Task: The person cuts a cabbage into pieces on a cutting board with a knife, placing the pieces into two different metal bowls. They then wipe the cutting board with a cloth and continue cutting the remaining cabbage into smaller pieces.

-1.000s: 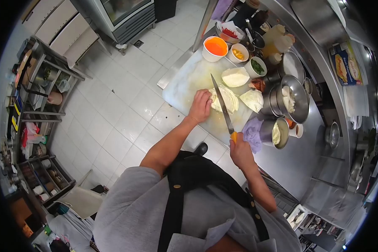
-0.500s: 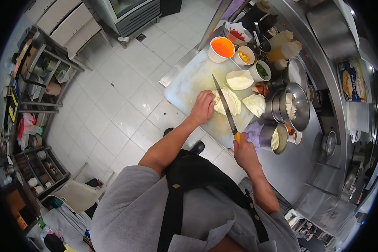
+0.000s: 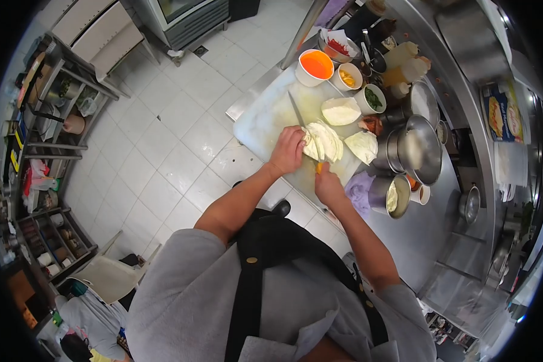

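Note:
A partly sliced cabbage wedge (image 3: 326, 142) lies on the white cutting board (image 3: 256, 123). My left hand (image 3: 288, 151) presses its curled fingers onto the wedge's left end. In my right hand (image 3: 330, 186) is the yellow handle of a kitchen knife (image 3: 296, 108). Its blade passes through the cabbage right beside my left fingertips, partly hidden by the leaves, and the tip shows beyond them. Cut slices lean together to the right of the blade. Two more cabbage pieces, one pale wedge (image 3: 341, 111) and one greener wedge (image 3: 361, 147), rest farther right on the board.
Along the board's far side stand a tub of orange liquid (image 3: 315, 66), a cup of yellow pieces (image 3: 347, 76) and a cup of chopped greens (image 3: 371, 99). Metal bowls (image 3: 420, 149), a metal pot (image 3: 390, 196) and a purple cloth (image 3: 359, 192) sit to the right. A person (image 3: 96, 320) is at lower left.
My right hand and the knife have moved left, from over the wedge's middle to beside my left fingers. The wedge now shows separated slices. My left hand has barely shifted.

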Tool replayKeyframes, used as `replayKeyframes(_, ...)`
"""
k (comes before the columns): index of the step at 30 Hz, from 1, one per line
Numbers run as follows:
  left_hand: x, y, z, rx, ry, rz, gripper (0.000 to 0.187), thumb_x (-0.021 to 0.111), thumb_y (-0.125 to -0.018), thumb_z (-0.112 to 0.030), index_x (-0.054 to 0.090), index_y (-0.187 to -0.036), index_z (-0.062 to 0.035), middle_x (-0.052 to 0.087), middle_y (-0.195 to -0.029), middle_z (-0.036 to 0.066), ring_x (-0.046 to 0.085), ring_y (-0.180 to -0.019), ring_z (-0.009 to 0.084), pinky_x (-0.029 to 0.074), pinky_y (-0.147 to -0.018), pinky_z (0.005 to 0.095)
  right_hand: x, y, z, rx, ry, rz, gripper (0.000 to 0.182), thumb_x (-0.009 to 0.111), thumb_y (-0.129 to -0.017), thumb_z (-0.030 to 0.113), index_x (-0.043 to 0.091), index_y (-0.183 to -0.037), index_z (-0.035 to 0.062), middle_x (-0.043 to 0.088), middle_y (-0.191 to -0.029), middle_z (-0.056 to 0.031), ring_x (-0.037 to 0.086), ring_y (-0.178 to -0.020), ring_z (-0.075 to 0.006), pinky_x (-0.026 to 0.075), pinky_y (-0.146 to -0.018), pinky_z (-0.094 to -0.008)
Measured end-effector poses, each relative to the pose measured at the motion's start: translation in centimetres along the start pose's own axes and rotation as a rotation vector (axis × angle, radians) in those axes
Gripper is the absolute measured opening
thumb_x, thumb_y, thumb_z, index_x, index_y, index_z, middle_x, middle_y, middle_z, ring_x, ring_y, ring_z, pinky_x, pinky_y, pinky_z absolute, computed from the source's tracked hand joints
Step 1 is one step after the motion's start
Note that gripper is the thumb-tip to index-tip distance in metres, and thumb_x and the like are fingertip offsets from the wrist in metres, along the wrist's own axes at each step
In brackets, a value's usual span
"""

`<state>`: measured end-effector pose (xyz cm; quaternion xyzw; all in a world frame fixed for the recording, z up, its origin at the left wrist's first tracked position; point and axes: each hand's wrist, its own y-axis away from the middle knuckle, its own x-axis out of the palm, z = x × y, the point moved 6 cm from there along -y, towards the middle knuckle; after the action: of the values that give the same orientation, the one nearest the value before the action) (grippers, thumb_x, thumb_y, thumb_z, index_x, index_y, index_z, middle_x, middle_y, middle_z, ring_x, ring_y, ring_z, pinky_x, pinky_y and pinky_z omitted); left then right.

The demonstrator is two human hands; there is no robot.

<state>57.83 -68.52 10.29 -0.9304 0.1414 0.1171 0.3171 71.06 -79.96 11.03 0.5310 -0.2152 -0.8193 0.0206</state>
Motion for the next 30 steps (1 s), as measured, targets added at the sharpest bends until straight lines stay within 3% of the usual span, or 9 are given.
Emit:
replayKeyframes(3,-0.5,-0.6,0.1,0.031,-0.033,-0.016,0.020,0.055,-0.087,-0.003,0.053,-0.106,0.0036,0.052,-0.111,0.023,0.050,-0.105,0.0414,0.042,-0.095,0.0466,0.9,-1.8,-0.1,-0.026,0.001,-0.036,0.031,0.051,-0.096,0.017,0.037,-0.111,-0.0057,0.063,-0.079,-0.0354,0.063,-0.078,-0.0529,0.051,-0.071,-0.0587)
replayKeyframes(9,-0.1,0.4,0.2,-0.037,-0.032,-0.022,0.020,0.055,-0.089,-0.004,0.052,-0.107,0.0031,0.051,-0.112,0.023,0.049,-0.107,0.0416,0.041,-0.095,0.0462,-6.0,5.2,1.9,-0.017,0.053,-0.110,0.028,0.055,-0.095,0.017,0.040,-0.107,-0.0038,0.063,-0.075,-0.0332,0.063,-0.072,-0.0520,0.051,-0.064,-0.0582)
replayKeyframes(14,-0.2,0.6,0.2,-0.054,-0.034,-0.022,0.020,0.057,-0.088,-0.004,0.050,-0.107,0.0024,0.051,-0.111,0.022,0.049,-0.106,0.0402,0.042,-0.095,0.0450,-6.8,8.0,2.8,-0.055,0.065,-0.132,0.028,0.058,-0.093,0.013,0.040,-0.108,-0.0027,0.061,-0.069,-0.0319,0.063,-0.066,-0.0502,0.050,-0.060,-0.0579)
replayKeyframes(26,-0.3,0.4,0.1,-0.052,-0.030,-0.016,0.018,0.059,-0.087,-0.002,0.051,-0.103,0.0038,0.052,-0.112,0.023,0.050,-0.108,0.0408,0.043,-0.095,0.0445,-4.9,4.3,2.0,-0.074,0.085,-0.017,0.029,0.053,-0.094,0.013,0.037,-0.111,-0.0041,0.063,-0.074,-0.0340,0.064,-0.071,-0.0515,0.051,-0.066,-0.0584)
replayKeyframes(30,-0.5,0.6,-0.1,-0.033,-0.036,-0.023,0.019,0.058,-0.087,-0.002,0.052,-0.103,0.0039,0.052,-0.113,0.023,0.050,-0.108,0.0405,0.043,-0.095,0.0445,-1.3,0.6,1.3,-0.035,0.105,-0.024,0.030,0.051,-0.095,0.015,0.037,-0.112,-0.0049,0.063,-0.076,-0.0341,0.064,-0.072,-0.0514,0.052,-0.067,-0.0575)
